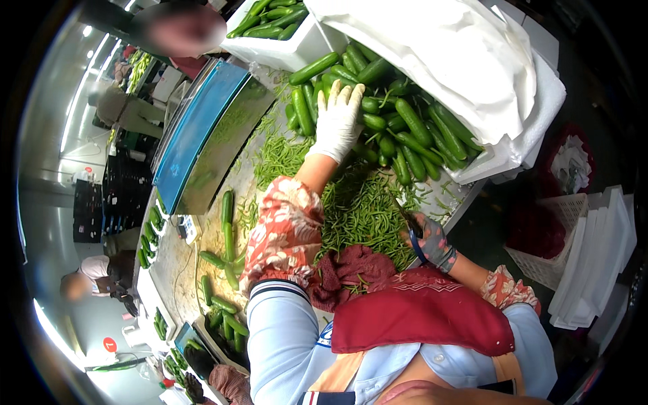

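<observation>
Red apron [425, 317] closest, cucumbers [413, 120] heaped beyond it.
The white-gloved left hand [335, 128] lies on the cucumbers beside the white foam box [545, 125], fingers [345, 96] slightly spread; the grey-gloved right hand [437, 246] grips blue-handled scissors [416, 248] over thin green pieces [364, 209] on the desk [174, 270].

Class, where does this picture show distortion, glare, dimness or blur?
Head view: fisheye distortion, with black corners; head view: strip lights glare at left, the floor at right is dim; head view: two faces are blurred, while the left hand looks sharp.
</observation>
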`<state>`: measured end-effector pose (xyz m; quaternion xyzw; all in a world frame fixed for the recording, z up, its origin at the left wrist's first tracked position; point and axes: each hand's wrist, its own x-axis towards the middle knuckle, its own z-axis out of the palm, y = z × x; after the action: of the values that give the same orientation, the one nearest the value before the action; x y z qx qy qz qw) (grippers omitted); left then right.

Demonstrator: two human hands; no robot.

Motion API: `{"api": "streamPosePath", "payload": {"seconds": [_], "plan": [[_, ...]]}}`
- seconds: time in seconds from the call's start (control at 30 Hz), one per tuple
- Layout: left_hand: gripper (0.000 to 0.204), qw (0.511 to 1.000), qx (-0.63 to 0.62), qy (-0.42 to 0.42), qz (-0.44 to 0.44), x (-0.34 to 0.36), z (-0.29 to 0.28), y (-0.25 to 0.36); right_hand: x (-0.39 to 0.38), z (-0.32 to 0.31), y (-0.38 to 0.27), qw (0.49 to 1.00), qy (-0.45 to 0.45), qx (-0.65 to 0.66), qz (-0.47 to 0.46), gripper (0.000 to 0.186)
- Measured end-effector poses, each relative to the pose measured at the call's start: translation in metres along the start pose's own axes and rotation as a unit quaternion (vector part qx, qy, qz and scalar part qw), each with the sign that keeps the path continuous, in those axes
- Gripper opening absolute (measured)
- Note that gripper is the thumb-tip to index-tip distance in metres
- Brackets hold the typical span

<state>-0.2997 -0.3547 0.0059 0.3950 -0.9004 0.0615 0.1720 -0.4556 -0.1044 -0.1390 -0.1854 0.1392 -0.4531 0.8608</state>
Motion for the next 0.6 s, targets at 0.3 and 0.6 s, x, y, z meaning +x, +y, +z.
{"api": "streamPosePath", "payload": {"seconds": [0.3, 0.6], "plan": [[0.06, 0.974, -0.201, -0.019, -0.1, -0.044, -0.048, 0.032, -0.002, 0.041, -0.027, 0.977, 0.019, 0.207, -0.051, 0.035], [0.069, 0.947, -0.263, -0.035, -0.18, -0.134, -0.065, 0.066, 0.008, 0.029, -0.01, 0.99, 0.022, 0.14, -0.015, 0.039]]}}
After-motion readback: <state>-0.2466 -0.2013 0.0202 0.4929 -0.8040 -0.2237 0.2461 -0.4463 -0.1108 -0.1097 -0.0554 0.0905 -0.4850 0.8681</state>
